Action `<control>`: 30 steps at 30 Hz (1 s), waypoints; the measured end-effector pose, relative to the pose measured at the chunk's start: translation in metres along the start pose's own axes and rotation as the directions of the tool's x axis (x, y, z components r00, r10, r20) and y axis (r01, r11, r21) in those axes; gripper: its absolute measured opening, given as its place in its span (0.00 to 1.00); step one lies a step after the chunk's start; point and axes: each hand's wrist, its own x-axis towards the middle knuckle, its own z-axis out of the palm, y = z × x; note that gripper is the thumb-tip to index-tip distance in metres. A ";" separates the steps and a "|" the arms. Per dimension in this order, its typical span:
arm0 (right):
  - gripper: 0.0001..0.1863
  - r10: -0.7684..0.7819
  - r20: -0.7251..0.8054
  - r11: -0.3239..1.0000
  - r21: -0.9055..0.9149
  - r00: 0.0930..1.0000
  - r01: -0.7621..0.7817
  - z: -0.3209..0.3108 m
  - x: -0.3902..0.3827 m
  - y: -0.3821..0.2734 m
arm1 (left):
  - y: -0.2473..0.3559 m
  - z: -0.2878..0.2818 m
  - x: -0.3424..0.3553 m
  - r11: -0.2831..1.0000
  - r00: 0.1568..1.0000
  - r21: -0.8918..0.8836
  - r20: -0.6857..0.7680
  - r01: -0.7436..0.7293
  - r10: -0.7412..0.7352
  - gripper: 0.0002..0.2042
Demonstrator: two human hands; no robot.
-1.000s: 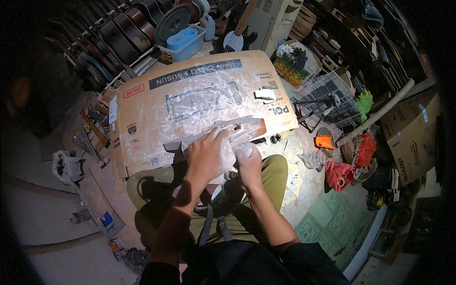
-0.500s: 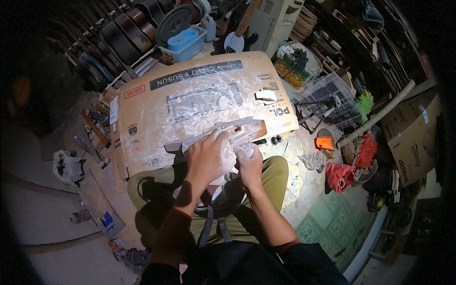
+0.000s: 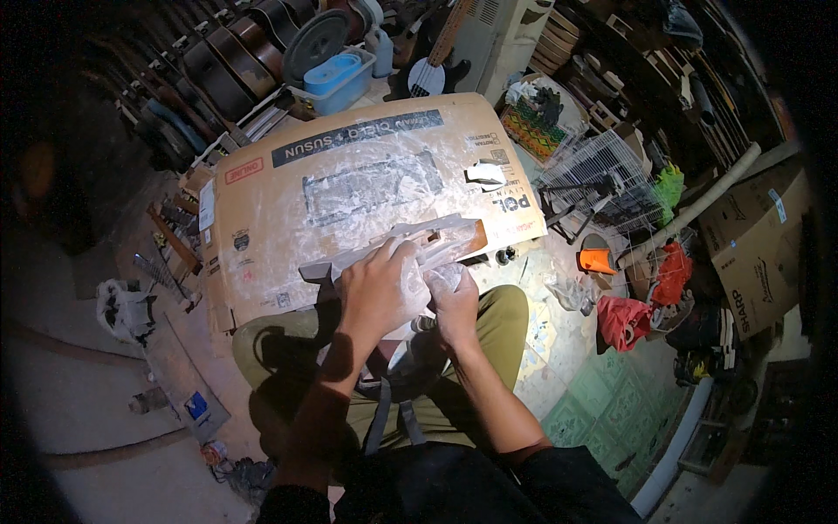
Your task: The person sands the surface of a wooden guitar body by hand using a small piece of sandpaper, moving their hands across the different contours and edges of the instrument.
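A long, dust-coated wooden piece (image 3: 454, 242) with a small rectangular slot and a brown right end lies slanted at the near edge of a cardboard sheet (image 3: 271, 196). My left hand (image 3: 382, 284) is closed over it, fingers across its top and the back whitened by dust. Right beside it, my right hand (image 3: 454, 306) is closed against the near side of the piece, thumb up. A pale, dusty patch shows at its fingers; what they grip cannot be made out. A small folded white sheet (image 3: 486, 175) rests on the cardboard, beyond the piece's right end.
Guitar bodies (image 3: 231, 65) stand in a row at far left, near a blue tub (image 3: 333, 74) in a clear bin. A bass guitar (image 3: 428, 77) leans at the back. To the right are a wire rack (image 3: 602, 179), an orange object (image 3: 596, 260), a red bag (image 3: 622, 323) and a cardboard box (image 3: 759, 262).
Both hands have shifted very slightly left in the picture, along with the whole scene. Their hold on the wooden piece looks the same.
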 end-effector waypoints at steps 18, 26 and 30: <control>0.10 0.261 -0.008 0.961 0.091 0.965 -0.259 -0.013 0.010 -0.022 | -0.010 0.009 -0.007 0.999 0.999 0.031 0.025 0.021 -0.022 0.24; 0.12 0.309 -0.065 0.922 0.264 0.949 -0.282 -0.014 0.022 -0.016 | -0.004 0.004 -0.002 0.999 1.000 0.029 -0.003 -0.028 0.028 0.24; 0.09 0.022 -0.040 1.000 -0.016 0.999 -0.023 -0.002 -0.003 -0.024 | -0.005 0.002 -0.002 1.000 1.000 -0.024 -0.010 -0.018 0.018 0.24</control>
